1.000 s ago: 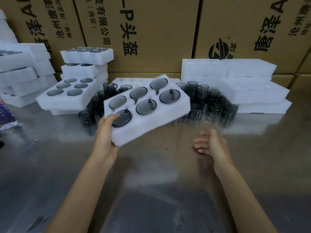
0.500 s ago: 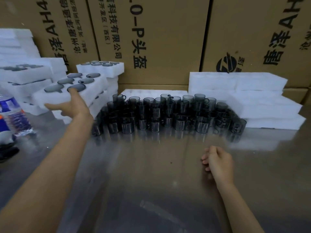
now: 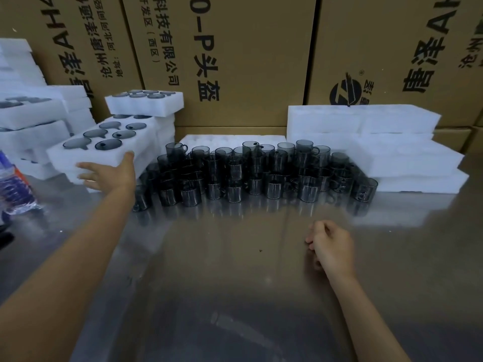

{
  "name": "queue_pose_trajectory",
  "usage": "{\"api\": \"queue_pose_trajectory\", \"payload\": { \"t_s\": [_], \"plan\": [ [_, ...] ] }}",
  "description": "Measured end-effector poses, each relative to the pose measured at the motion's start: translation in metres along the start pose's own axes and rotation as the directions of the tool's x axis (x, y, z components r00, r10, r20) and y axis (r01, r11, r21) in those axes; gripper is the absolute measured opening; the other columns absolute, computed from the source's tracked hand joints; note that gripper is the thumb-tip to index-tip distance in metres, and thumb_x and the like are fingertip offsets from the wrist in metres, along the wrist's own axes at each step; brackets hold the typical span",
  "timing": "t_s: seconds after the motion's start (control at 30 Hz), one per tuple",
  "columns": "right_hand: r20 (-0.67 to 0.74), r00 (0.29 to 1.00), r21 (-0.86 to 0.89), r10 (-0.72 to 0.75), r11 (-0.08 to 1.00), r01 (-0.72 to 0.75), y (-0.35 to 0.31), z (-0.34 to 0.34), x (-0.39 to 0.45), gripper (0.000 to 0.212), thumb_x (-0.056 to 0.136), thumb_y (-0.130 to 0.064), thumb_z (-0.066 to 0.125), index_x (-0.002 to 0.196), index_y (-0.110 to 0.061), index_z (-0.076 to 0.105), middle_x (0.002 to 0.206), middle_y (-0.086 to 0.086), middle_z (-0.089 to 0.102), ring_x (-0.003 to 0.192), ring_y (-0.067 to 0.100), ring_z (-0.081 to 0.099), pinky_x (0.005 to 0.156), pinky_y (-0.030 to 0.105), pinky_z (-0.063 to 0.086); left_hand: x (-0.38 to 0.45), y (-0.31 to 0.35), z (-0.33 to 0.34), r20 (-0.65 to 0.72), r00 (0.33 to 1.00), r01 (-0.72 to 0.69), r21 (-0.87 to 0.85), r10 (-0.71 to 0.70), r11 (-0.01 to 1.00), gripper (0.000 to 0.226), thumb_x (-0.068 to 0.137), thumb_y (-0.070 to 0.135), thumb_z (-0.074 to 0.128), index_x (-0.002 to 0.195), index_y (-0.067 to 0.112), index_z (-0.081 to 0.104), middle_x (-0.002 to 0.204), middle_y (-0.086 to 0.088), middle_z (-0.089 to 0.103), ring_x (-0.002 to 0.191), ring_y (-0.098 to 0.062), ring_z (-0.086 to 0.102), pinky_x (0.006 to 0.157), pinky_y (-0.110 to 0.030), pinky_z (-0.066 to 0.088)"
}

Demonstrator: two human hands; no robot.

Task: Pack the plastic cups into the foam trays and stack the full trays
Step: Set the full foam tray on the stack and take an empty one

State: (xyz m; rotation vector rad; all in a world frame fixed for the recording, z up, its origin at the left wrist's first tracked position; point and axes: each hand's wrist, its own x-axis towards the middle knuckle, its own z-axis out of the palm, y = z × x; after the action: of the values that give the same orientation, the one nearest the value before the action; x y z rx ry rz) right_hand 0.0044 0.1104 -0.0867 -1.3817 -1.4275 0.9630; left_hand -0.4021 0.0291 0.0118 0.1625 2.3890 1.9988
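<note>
A full white foam tray [image 3: 78,158] with several dark cups in its holes lies on top of a stack of trays at the left. My left hand [image 3: 112,173] is at that tray's near edge, fingers spread and straight, thumb touching the foam. Several loose smoky grey plastic cups [image 3: 261,171] with handles stand crowded in the middle of the steel table. My right hand [image 3: 332,246] rests on the table nearer to me, fingers loosely curled, holding nothing. Empty white foam trays [image 3: 407,155] are piled at the right, and another empty tray [image 3: 224,141] lies behind the cups.
More full trays [image 3: 146,105] are stacked at the back left, further foam stacks [image 3: 28,118] at the far left. A plastic water bottle [image 3: 14,189] stands at the left edge. Large cardboard boxes [image 3: 248,61] form a wall behind. The steel table [image 3: 222,270] spreads bare before me.
My left hand carried the full tray from the middle to the left stack, set it down and let go, fingers now spread. My right hand drew back a little and curled loosely.
</note>
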Motion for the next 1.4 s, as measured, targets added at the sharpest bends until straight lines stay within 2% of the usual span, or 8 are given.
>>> {"api": "queue_pose_trajectory", "payload": {
  "t_s": [0.3,0.43,0.63,0.83,0.9,1.0,1.2,1.4],
  "plan": [
    [0.017,1.000,0.024,-0.015,1.000,0.015,0.001,0.000,0.001,0.027,0.090,-0.017,0.047,0.069,-0.018,0.065,0.061,-0.002,0.068,0.063,0.024,0.063,0.059,0.043,0.049,0.008,-0.010,0.015,0.198,0.969,-0.181,0.153,0.149,0.972,0.105,0.090,0.026,0.064,0.155,0.004,-0.016,0.164,-0.012,-0.020,0.153,-0.030,-0.005,0.124,-0.040,0.012],
    [0.010,1.000,0.005,-0.021,1.000,0.021,-0.001,-0.001,-0.001,0.027,0.090,-0.017,0.048,0.068,-0.017,0.065,0.062,0.002,0.068,0.067,0.030,0.065,0.061,0.050,0.054,0.009,-0.004,0.008,0.169,0.981,-0.134,0.209,0.100,0.969,0.104,0.089,0.028,0.065,0.156,0.004,-0.011,0.166,-0.011,-0.013,0.153,-0.031,-0.005,0.122,-0.045,0.009],
    [0.006,0.999,0.023,-0.043,0.999,0.043,-0.002,-0.003,0.000,0.027,0.092,-0.015,0.049,0.070,-0.018,0.066,0.060,0.001,0.069,0.062,0.022,0.066,0.060,0.040,0.052,-0.076,-0.013,0.024,0.111,0.950,-0.307,0.158,0.292,0.938,0.091,0.091,0.016,0.058,0.155,-0.005,-0.003,0.165,-0.021,-0.008,0.152,-0.036,-0.007,0.124,-0.039,0.000],
    [-0.004,1.000,0.086,0.000,0.996,0.000,0.001,-0.002,0.006,0.027,0.094,-0.015,0.046,0.073,-0.018,0.064,0.054,-0.001,0.065,0.041,0.006,0.054,0.044,0.026,0.043,-0.235,-0.046,0.059,0.401,0.777,-0.524,-0.016,0.485,0.852,0.095,0.090,0.008,0.061,0.159,0.015,-0.004,0.167,-0.002,-0.012,0.153,-0.018,-0.013,0.120,-0.022,-0.010],
    [-0.055,0.998,0.151,0.008,0.989,0.001,0.000,-0.003,0.005,0.027,0.094,-0.014,0.046,0.073,-0.016,0.062,0.060,0.004,0.065,0.050,0.017,0.058,0.047,0.029,0.045,-0.292,-0.055,0.070,0.579,0.641,-0.513,-0.166,0.504,0.842,0.093,0.090,0.006,0.059,0.160,0.025,0.001,0.167,0.007,-0.006,0.152,-0.009,-0.009,0.115,-0.010,-0.005],
    [-0.164,0.985,0.120,-0.058,0.990,0.079,0.001,-0.010,0.006,0.025,0.096,-0.014,0.048,0.077,-0.023,0.062,0.070,-0.005,0.065,0.068,0.015,0.063,0.057,0.027,0.044,-0.348,-0.056,0.089,0.833,0.425,-0.325,-0.226,0.355,0.918,0.069,0.095,0.007,0.048,0.156,0.030,0.024,0.163,0.004,0.025,0.150,-0.013,0.021,0.121,-0.030,0.021],
    [-0.180,0.980,-0.061,-0.087,0.995,0.077,0.013,-0.046,0.050,0.029,0.094,-0.009,0.054,0.123,-0.007,0.058,0.127,0.013,0.057,0.118,0.029,0.054,0.103,0.040,0.043,-0.355,-0.055,0.105,0.839,0.420,-0.601,-0.028,0.346,0.799,0.040,0.093,0.008,0.049,0.130,0.017,0.060,0.130,-0.006,0.060,0.130,-0.021,0.045,0.104,-0.027,0.033],
    [-0.217,0.974,-0.055,-0.072,0.997,0.062,0.015,-0.077,0.101,0.060,0.100,-0.026,0.052,0.154,-0.031,0.028,0.128,0.011,0.059,0.112,0.035,0.059,0.091,0.040,0.047,-0.349,-0.062,0.113,0.825,0.422,-0.541,-0.103,0.376,0.834,0.031,0.093,0.006,0.050,0.112,0.021,0.069,0.100,0.020,0.055,0.119,-0.010,0.047,0.091,-0.015,0.031]
  ]
}}
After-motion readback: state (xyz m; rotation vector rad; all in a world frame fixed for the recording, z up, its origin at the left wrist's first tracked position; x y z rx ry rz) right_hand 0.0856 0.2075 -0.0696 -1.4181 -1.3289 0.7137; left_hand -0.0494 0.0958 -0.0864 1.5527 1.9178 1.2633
